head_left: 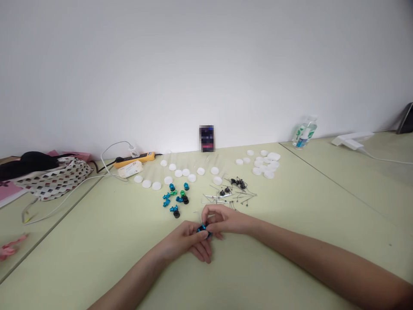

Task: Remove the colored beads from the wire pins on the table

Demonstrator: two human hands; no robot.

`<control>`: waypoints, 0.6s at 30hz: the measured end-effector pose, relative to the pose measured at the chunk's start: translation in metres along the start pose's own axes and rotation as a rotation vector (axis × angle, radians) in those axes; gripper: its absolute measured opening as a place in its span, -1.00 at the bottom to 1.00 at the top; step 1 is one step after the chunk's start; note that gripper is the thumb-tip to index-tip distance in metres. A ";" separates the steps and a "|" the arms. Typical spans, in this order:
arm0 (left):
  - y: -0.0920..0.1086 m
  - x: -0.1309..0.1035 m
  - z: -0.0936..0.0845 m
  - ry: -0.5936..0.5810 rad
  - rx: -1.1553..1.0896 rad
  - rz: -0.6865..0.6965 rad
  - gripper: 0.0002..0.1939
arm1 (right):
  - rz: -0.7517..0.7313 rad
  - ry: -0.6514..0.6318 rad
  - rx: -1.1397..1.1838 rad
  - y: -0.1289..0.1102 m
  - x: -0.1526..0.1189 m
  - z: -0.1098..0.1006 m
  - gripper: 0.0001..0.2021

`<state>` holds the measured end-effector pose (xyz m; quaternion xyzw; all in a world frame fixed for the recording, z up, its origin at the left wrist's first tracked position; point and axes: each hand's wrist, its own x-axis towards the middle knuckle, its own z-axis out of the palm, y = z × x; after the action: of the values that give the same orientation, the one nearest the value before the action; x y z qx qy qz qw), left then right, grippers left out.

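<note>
**Everyday items along a pale wall**

At left, a white bag with dark diamond shapes point(61, 177) lies under bunched black cloth point(32, 161); nearer is a crumpled pink scrap point(12, 249). Beside the bag, a yellow power strip point(146, 157) holds a white plug point(133, 151). A small dark screen, blurred point(207, 138), stands upright at centre. At right are a clear bottle with green markings point(311, 128), a smaller blue-labelled bottle point(302, 141) and a flat white device point(351, 140) with a white cable point(383, 159).

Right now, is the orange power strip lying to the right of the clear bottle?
No, the orange power strip lies far to the left of the clear bottle, on the table's other side.
</note>
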<state>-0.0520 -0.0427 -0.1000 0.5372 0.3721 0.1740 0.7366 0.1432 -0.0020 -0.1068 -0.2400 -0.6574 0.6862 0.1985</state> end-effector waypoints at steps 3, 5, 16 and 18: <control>-0.001 0.000 -0.001 0.012 -0.005 0.000 -0.56 | 0.011 0.032 -0.006 0.000 0.000 -0.001 -0.67; -0.001 0.000 -0.001 0.006 -0.001 -0.009 -0.55 | 0.031 0.021 -0.025 0.000 0.000 -0.001 -0.68; -0.002 0.000 -0.001 0.005 -0.003 -0.009 -0.55 | 0.028 -0.008 -0.023 0.001 0.001 -0.001 -0.66; -0.001 0.000 -0.001 0.000 -0.005 0.001 -0.56 | -0.005 -0.016 0.009 0.001 0.001 -0.001 -0.65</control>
<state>-0.0527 -0.0426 -0.1014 0.5355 0.3712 0.1753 0.7380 0.1429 -0.0009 -0.1080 -0.2320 -0.6566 0.6904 0.1961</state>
